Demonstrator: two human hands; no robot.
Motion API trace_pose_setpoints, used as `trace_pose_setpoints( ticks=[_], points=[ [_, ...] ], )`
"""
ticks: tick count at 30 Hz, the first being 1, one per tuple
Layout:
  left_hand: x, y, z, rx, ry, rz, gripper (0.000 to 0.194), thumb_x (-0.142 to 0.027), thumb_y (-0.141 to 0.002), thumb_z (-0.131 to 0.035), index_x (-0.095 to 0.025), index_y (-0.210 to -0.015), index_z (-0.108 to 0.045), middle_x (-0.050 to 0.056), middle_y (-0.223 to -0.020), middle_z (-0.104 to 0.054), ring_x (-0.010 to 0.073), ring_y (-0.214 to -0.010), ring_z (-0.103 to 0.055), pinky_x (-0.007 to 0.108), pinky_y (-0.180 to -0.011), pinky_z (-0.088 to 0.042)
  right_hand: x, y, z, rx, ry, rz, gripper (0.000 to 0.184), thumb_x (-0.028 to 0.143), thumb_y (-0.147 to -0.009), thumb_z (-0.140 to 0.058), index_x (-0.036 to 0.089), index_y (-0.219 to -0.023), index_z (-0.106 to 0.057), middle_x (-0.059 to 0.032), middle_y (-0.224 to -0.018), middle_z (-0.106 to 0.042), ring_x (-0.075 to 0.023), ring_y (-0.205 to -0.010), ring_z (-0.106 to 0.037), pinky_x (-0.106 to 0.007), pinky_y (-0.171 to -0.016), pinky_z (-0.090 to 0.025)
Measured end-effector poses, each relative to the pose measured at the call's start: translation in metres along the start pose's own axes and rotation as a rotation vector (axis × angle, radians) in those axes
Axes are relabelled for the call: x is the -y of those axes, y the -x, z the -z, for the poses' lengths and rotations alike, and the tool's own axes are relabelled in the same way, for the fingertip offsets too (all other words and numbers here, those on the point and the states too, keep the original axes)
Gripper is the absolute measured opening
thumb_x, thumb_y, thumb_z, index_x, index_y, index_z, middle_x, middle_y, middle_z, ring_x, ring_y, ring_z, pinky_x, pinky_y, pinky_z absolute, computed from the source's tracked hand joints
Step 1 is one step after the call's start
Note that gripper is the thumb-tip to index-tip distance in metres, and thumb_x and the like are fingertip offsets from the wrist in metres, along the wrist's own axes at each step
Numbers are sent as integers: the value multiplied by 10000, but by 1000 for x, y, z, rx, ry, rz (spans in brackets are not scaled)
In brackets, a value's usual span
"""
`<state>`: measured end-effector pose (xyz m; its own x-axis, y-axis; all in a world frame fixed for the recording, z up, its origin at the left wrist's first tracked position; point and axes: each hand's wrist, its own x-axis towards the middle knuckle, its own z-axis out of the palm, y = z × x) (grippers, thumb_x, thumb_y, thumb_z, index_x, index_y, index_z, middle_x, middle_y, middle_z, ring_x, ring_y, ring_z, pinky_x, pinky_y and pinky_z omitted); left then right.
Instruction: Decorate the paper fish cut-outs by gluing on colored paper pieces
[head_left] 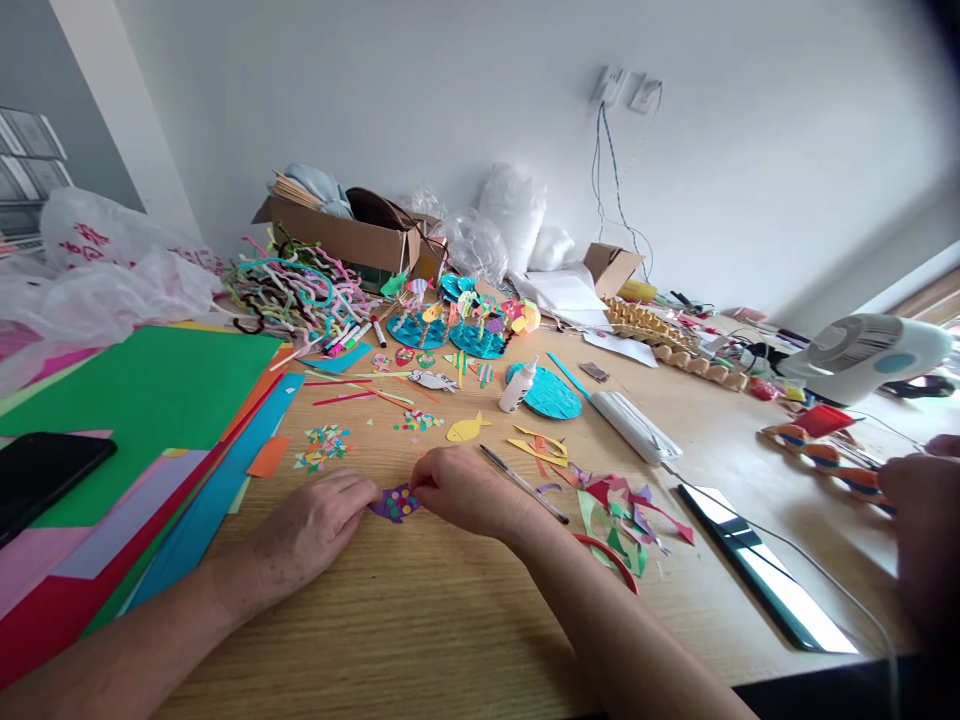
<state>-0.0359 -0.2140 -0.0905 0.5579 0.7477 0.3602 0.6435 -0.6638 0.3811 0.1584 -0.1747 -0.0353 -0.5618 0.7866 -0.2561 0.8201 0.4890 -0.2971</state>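
A purple paper fish (395, 504) covered with coloured dots lies between my hands, low over the table. My left hand (322, 517) pinches its left end. Bunched fingers of my right hand (463, 492) close on its right end; the fingertips are partly hidden. Just beyond are a yellow paper fish (467, 428), a heap of small paper bits (324, 447) and a smaller pile of coloured dots (418, 421). A pen (525, 484) lies close to my right wrist. Scissors with an orange handle (611, 560) are partly covered by my right forearm.
Coloured paper sheets (187, 400) and a black phone (52, 480) lie at left. A white glue bottle (519, 386) stands by a blue oval (553, 391). Paper scraps (622, 510) and a tablet-like device (765, 565) lie at right. Another person's hand (926, 510) is near a painted egg-carton strip (825, 458).
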Motion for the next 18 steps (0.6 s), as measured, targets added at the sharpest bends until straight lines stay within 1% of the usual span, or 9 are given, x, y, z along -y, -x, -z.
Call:
trace_pose_setpoints(
  ticks=[3,7,12,18],
  points=[
    [-1,-1,1,1,5,-5,266,-5,-791,-341,-184,-743,-532,6,-717,-583,151,-711,-552,252,-666,-460,0,-1,-2,1,2,6,222,169,-765,-518,190,-858,-718,-38,-822,-705,-138,-718,-592,-219,-557,-324],
    [-2,-1,2,-14,-22,-11,267,-12,-810,-339,-184,-691,-505,-8,-654,-547,143,-647,-527,242,-626,-446,-1,-1,-3,-17,-5,13,229,168,-770,-507,189,-865,-714,-37,-833,-704,-136,-723,-591,-218,-572,-328],
    [-3,-1,3,-4,-16,-9,258,-1,-797,-360,-182,-730,-531,1,-699,-580,148,-688,-552,245,-642,-447,-1,0,-4,-13,-11,9,223,177,-757,-516,183,-852,-718,-46,-827,-707,-144,-719,-593,-222,-557,-322],
    [-2,-1,2,0,-14,8,262,-13,-803,-348,-183,-709,-524,0,-686,-565,149,-681,-541,251,-643,-454,1,2,-3,-24,-21,10,231,165,-768,-505,189,-863,-715,-36,-835,-706,-135,-728,-596,-213,-577,-339]
  ],
)
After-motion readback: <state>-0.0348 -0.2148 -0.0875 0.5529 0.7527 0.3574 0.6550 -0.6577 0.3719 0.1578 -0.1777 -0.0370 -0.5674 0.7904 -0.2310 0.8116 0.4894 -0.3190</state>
